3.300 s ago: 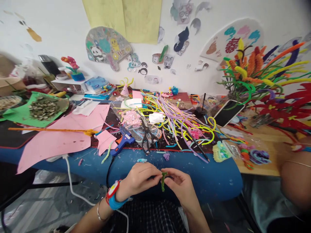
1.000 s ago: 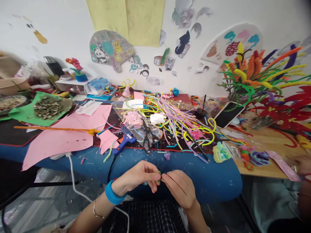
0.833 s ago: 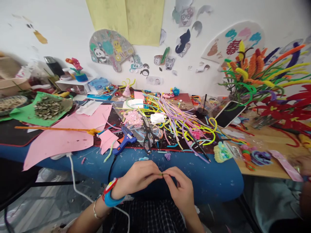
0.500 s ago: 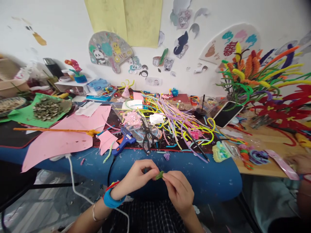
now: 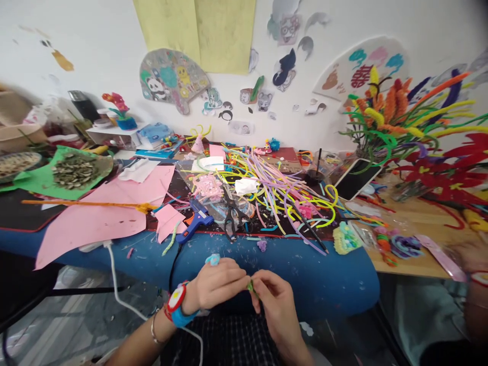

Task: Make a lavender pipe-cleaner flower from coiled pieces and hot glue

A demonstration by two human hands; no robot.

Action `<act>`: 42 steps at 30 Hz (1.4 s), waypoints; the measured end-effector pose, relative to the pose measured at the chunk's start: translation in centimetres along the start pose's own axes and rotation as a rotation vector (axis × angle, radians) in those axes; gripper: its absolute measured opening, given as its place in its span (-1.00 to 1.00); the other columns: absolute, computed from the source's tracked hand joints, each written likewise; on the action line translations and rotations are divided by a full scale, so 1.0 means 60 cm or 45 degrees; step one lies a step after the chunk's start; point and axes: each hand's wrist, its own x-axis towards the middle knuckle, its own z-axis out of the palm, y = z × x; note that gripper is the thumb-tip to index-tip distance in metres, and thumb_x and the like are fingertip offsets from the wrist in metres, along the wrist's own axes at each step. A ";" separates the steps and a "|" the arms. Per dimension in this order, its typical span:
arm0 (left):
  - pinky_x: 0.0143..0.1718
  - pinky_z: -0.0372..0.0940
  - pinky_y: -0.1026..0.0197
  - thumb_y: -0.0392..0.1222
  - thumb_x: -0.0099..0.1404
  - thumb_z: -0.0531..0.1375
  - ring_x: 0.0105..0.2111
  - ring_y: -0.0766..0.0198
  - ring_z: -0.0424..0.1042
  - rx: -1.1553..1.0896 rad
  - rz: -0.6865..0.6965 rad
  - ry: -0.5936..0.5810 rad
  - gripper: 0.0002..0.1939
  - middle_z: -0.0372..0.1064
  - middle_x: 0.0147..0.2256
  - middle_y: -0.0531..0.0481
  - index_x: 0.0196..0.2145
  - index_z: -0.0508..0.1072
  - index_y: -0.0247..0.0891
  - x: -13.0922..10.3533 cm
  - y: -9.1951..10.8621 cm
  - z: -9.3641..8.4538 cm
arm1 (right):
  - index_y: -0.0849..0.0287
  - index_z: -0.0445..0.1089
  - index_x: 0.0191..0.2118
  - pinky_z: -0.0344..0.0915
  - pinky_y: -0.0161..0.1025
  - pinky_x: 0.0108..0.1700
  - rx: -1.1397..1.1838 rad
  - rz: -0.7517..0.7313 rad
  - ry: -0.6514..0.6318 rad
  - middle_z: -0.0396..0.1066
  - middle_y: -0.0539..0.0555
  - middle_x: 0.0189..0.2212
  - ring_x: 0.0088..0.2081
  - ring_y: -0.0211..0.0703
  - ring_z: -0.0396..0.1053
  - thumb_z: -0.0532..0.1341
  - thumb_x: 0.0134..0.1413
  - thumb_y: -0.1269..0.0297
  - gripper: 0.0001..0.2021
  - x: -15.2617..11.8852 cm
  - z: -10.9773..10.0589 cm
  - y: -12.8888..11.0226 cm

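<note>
Both hands are close together above my lap, just in front of the blue table edge. Between their fingertips is a small green fuzzy piece (image 5: 250, 286), which looks like bent pipe cleaner. My left hand (image 5: 219, 285) is turned back-up and pinches the piece from the left; a light blue fluffy ring (image 5: 213, 260) shows on one finger. From the right, my right hand (image 5: 276, 302) pinches it with thumb and forefinger. Past the hands, a purple fuzzy bit (image 5: 261, 246) lies on the blue cover (image 5: 305, 269).
A blue glue gun (image 5: 197, 221), black scissors (image 5: 232, 216) and a heap of colourful pipe cleaners (image 5: 274, 188) lie ahead. Pink paper (image 5: 102, 223) is at left, a phone (image 5: 356, 179) leans at right. A white cable (image 5: 116, 284) hangs down. Another person's hand (image 5: 470, 254) rests far right.
My left hand has rolled so its back faces up, bringing the ring and a red-rimmed wristband into view. My right hand has shifted slightly left and down. The green piece is tilted differently.
</note>
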 end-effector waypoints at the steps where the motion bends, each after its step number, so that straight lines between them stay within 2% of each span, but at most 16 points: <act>1: -0.17 0.41 0.16 -0.20 0.39 0.18 -0.29 0.17 0.53 -0.066 -0.146 0.062 -0.86 0.57 -0.31 -0.13 -0.19 0.56 -0.22 0.002 -0.001 0.003 | 0.18 0.47 -0.38 0.33 -0.35 -0.63 -0.148 -0.209 0.077 0.43 0.01 -0.58 -0.64 -0.28 0.35 0.21 0.24 0.33 -0.84 0.000 -0.004 0.004; 3: -0.25 0.39 0.20 -0.02 0.34 0.24 -0.35 0.21 0.49 -0.308 -0.556 0.123 -0.74 0.52 -0.38 -0.11 -0.33 0.54 -0.28 0.010 -0.001 0.010 | 0.15 0.51 -0.21 0.49 -0.28 -0.42 -0.494 -0.688 0.163 0.53 0.08 -0.43 -0.44 -0.17 0.51 0.20 0.20 0.50 -0.84 0.000 -0.016 0.016; 5: -0.37 0.37 0.23 0.14 0.31 0.21 -0.45 0.25 0.45 -0.577 -0.889 0.039 -0.57 0.47 -0.45 -0.09 -0.42 0.51 -0.32 0.018 0.000 0.014 | 0.19 0.47 -0.02 0.55 -0.22 -0.30 -0.758 -1.049 0.124 0.58 0.14 -0.34 -0.31 -0.10 0.56 0.17 0.18 0.59 -0.69 0.000 -0.031 0.029; 9: -0.52 0.34 0.29 0.20 0.24 0.26 -0.59 0.29 0.42 -0.814 -1.023 -0.216 -0.51 0.44 -0.56 -0.04 -0.48 0.49 -0.36 0.029 0.002 0.011 | 0.23 0.43 0.08 0.58 -0.16 -0.26 -0.951 -1.264 0.015 0.61 0.17 -0.29 -0.26 -0.04 0.59 0.14 0.22 0.56 -0.65 0.008 -0.045 0.040; 12: -0.47 0.33 0.28 0.13 0.26 0.27 -0.55 0.31 0.41 -0.823 -1.040 -0.170 -0.58 0.44 -0.51 -0.05 -0.46 0.50 -0.34 0.029 0.005 0.007 | 0.14 0.50 -0.13 0.55 -0.22 -0.36 -0.719 -0.935 0.049 0.59 0.09 -0.38 -0.38 -0.10 0.57 0.18 0.22 0.51 -0.79 0.011 -0.031 0.024; 15: -0.33 0.35 0.23 -0.09 0.34 0.24 -0.43 0.25 0.44 -0.465 -0.671 0.052 -0.76 0.49 -0.44 -0.10 -0.40 0.54 -0.30 0.026 0.013 0.004 | 0.15 0.43 -0.36 0.39 -0.35 -0.60 -0.284 -0.265 0.058 0.42 -0.05 -0.62 -0.65 -0.27 0.39 0.15 0.29 0.41 -0.82 0.003 -0.013 -0.002; 17: -0.30 0.35 0.23 -0.23 0.36 0.22 -0.40 0.24 0.45 -0.248 -0.424 0.144 -0.85 0.52 -0.43 -0.11 -0.35 0.55 -0.28 0.025 0.021 0.004 | 0.16 0.39 -0.42 0.34 -0.39 -0.64 -0.146 -0.075 0.056 0.34 -0.08 -0.66 -0.69 -0.31 0.32 0.14 0.30 0.34 -0.77 -0.008 -0.009 -0.015; 19: -0.35 0.33 0.25 -0.27 0.34 0.23 -0.44 0.26 0.43 -0.219 -0.419 0.190 -0.87 0.51 -0.45 -0.09 -0.36 0.54 -0.28 0.027 0.028 0.005 | 0.15 0.39 -0.41 0.42 -0.35 -0.49 -0.228 -0.193 0.157 0.40 -0.02 -0.56 -0.54 -0.25 0.42 0.16 0.28 0.36 -0.80 -0.018 -0.014 -0.021; 21: -0.41 0.30 0.27 -0.21 0.34 0.24 -0.49 0.28 0.39 -0.320 -0.566 0.232 -0.80 0.46 -0.51 -0.06 -0.45 0.49 -0.29 0.030 0.034 0.006 | 0.15 0.45 -0.29 0.48 -0.29 -0.30 -0.435 -0.461 0.256 0.48 0.08 -0.39 -0.33 -0.17 0.49 0.19 0.23 0.42 -0.90 -0.023 -0.022 -0.021; 23: -0.47 0.27 0.28 -0.12 0.34 0.24 -0.55 0.31 0.35 -0.501 -0.734 0.218 -0.69 0.40 -0.55 -0.03 -0.52 0.45 -0.30 0.033 0.037 0.007 | 0.16 0.47 -0.11 0.48 -0.23 -0.17 -0.622 -0.681 0.235 0.52 0.14 -0.26 -0.21 -0.11 0.49 0.22 0.19 0.48 -0.81 -0.022 -0.027 -0.018; 28: -0.53 0.23 0.30 0.00 0.32 0.24 -0.59 0.35 0.31 -0.692 -0.898 0.117 -0.62 0.36 -0.56 -0.02 -0.53 0.44 -0.32 0.040 0.045 0.008 | 0.15 0.49 -0.16 0.48 -0.23 -0.24 -0.660 -0.753 0.135 0.54 0.10 -0.34 -0.31 -0.13 0.50 0.23 0.15 0.58 -0.78 -0.009 -0.019 -0.019; 32: -0.41 0.29 0.27 -0.14 0.37 0.21 -0.48 0.28 0.37 -0.385 -0.664 0.093 -0.72 0.43 -0.50 -0.06 -0.47 0.47 -0.30 0.034 0.038 0.010 | 0.13 0.46 -0.32 0.44 -0.27 -0.33 -0.489 -0.570 0.167 0.49 0.05 -0.43 -0.39 -0.17 0.46 0.22 0.13 0.55 -0.84 -0.005 -0.007 -0.019; 34: -0.34 0.32 0.24 -0.24 0.40 0.16 -0.42 0.24 0.42 -0.145 -0.383 0.039 -0.83 0.48 -0.43 -0.11 -0.33 0.51 -0.29 0.027 0.028 0.008 | 0.15 0.39 -0.44 0.38 -0.30 -0.45 -0.273 -0.267 0.077 0.41 0.02 -0.53 -0.49 -0.21 0.39 0.19 0.15 0.47 -0.84 -0.001 -0.004 -0.016; 37: -0.30 0.35 0.19 -0.36 0.44 0.03 -0.35 0.18 0.46 0.189 0.104 -0.140 -0.76 0.52 -0.34 -0.18 -0.10 0.48 -0.30 0.022 0.010 -0.002 | 0.15 0.26 -0.54 0.24 -0.34 -0.62 0.133 0.200 -0.199 0.21 -0.06 -0.66 -0.66 -0.29 0.16 0.08 0.19 0.36 -0.73 0.008 -0.003 -0.005; 39: -0.27 0.36 0.17 -0.39 0.44 0.01 -0.34 0.16 0.47 0.323 0.233 -0.248 -0.74 0.54 -0.32 -0.19 -0.07 0.46 -0.31 0.024 0.003 -0.013 | 0.15 0.25 -0.54 0.23 -0.35 -0.60 0.210 0.230 -0.201 0.18 -0.07 -0.66 -0.65 -0.30 0.14 0.07 0.17 0.36 -0.75 0.013 -0.003 0.005; 42: -0.23 0.37 0.18 -0.39 0.44 0.03 -0.33 0.17 0.49 0.378 0.220 -0.303 -0.76 0.55 -0.30 -0.16 -0.09 0.47 -0.26 0.029 0.000 -0.026 | 0.17 0.34 -0.46 0.33 -0.35 -0.46 0.074 0.000 -0.005 0.30 -0.02 -0.54 -0.50 -0.26 0.29 0.17 0.12 0.36 -0.86 0.013 -0.005 0.014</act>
